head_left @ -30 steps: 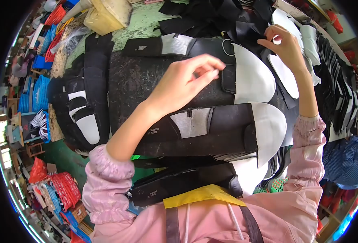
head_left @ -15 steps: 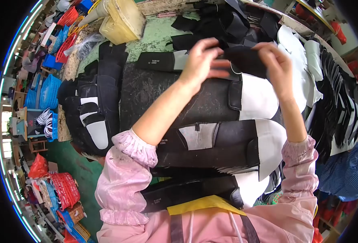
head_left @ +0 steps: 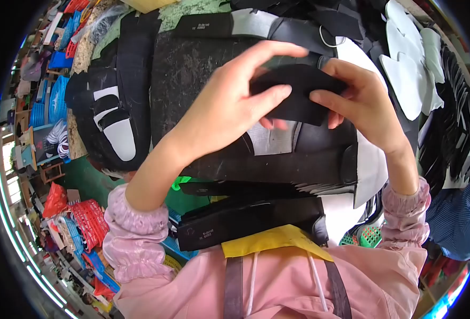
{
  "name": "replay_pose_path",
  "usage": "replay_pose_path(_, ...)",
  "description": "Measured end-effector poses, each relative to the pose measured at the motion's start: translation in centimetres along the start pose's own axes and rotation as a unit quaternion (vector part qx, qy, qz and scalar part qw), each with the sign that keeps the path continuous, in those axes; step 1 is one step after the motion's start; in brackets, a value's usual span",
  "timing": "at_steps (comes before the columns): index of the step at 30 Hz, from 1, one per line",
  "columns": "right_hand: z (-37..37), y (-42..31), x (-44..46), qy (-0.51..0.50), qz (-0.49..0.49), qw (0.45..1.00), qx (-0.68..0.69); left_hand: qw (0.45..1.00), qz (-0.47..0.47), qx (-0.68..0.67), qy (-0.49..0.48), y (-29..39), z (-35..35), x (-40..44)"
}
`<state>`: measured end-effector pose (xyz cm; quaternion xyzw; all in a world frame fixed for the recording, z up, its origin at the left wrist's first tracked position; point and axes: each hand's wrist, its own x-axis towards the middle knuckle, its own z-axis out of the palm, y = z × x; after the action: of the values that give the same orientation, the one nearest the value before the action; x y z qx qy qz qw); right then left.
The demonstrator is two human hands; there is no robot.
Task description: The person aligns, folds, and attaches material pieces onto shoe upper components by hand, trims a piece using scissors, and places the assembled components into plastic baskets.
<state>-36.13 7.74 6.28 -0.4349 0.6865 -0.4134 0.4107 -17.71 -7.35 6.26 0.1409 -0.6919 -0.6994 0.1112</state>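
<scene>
Between my hands is a dark black fabric piece (head_left: 301, 90), held above the work surface. My right hand (head_left: 360, 101) pinches its right end between thumb and fingers. On the left side, my left hand (head_left: 224, 101) has its thumb on the piece, index finger stretched along the top and other fingertips showing below. Under the hands lie black-and-white sewn pieces (head_left: 275, 139) with rounded white ends. Another such strip with printed marks (head_left: 203, 25) lies further back, near a thin white loop (head_left: 328, 40).
Black parts with white patches (head_left: 119, 139) lie at the left. White cut pieces (head_left: 402, 80) and a long row of stacked black pieces (head_left: 455, 117) are at the right. A printed black stack (head_left: 245, 226) sits close to my body. Baskets (head_left: 89, 223) stand beyond the left edge.
Both hands have come down and nearer from the back, bringing the black fabric piece with them. My left hand, earlier apart from it, now touches it. The camera view has shifted.
</scene>
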Motion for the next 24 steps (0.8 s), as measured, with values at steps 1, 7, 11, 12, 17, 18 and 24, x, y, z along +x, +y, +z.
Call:
replay_pose_path(1,0.1,0.4,-0.4,-0.008,0.018,0.999,0.031,0.976,-0.047,0.21,0.016,0.5,-1.1,-0.9)
replay_pose_path(7,0.4,3.9,-2.3,-0.036,0.124,0.989,0.07,0.857,0.023,0.514,0.016,-3.5,-2.2,-5.7)
replay_pose_path(11,0.4,3.0,-2.6,-0.116,0.086,0.984,0.106,0.939,-0.003,0.339,0.053,-4.2,-1.7,-5.6)
replay_pose_path(12,0.9,2.3,-2.5,-0.152,0.093,0.978,0.104,0.936,-0.007,0.35,0.036,-4.4,-2.1,-5.5)
replay_pose_path(17,3.7,1.0,-1.4,-0.154,0.047,0.987,-0.005,0.965,0.002,0.252,0.067,-4.4,-2.2,-5.2)
replay_pose_path(18,4.0,1.1,-1.0,-0.149,0.051,0.987,-0.009,0.967,0.028,0.239,0.078,-4.8,-2.3,-5.3)
replay_pose_path(24,4.3,1.1,-0.8,-0.119,0.069,0.99,-0.043,0.954,-0.02,0.29,0.069,-4.3,-2.0,-5.7)
